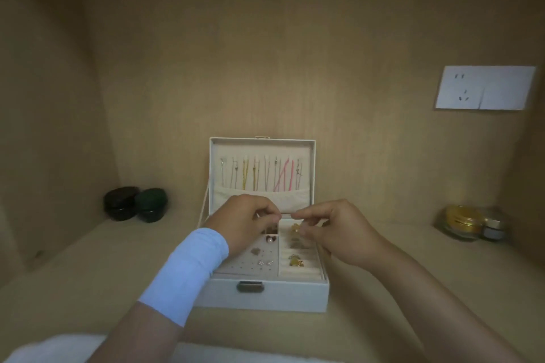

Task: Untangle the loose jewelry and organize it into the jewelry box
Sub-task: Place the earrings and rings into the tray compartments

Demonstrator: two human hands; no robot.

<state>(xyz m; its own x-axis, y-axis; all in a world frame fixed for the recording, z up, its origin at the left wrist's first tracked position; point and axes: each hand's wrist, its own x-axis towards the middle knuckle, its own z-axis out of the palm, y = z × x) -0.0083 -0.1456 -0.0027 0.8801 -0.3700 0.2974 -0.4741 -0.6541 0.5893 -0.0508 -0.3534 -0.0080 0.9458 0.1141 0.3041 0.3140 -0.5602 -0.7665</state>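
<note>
Left hand (pixel 250 222) and right hand (pixel 336 233) each pinch one end of a jewelry piece (too fine to make out) just above the open jewelry box (pixel 295 295); a hard pull might tighten its knot or drop it among the sorted pieces.

The jewelry box (pixel 283 296) below the left grip (pixel 246 222) is matt white outside, soft cloth inside. Its clasp (pixel 249 286) is dull metal. The wood surface (pixel 88 262) looks matt.
</note>
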